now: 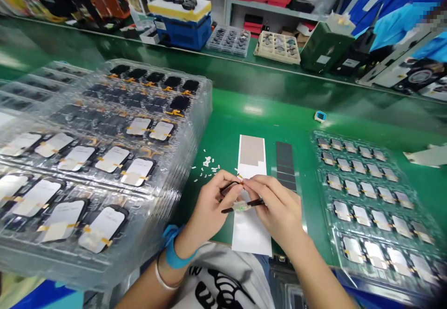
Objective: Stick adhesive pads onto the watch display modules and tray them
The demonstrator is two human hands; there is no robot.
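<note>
My left hand is closed around a small watch-size screen module, mostly hidden by the fingers; its dark edge shows. A short orange flex cable stands out at its top. My right hand pinches at this cable end with thumb and forefinger. Across the right palm lies a pair of black tweezers with a pale wrapped middle, held by the other fingers. Both hands are above a white backing sheet that bears a beige patch at its far end.
Stacked clear trays of screen modules stand on the left. Another clear tray of silver-backed modules lies right. White scraps are scattered left of the sheet; dark strips lie right of it. A small watch case sits farther back.
</note>
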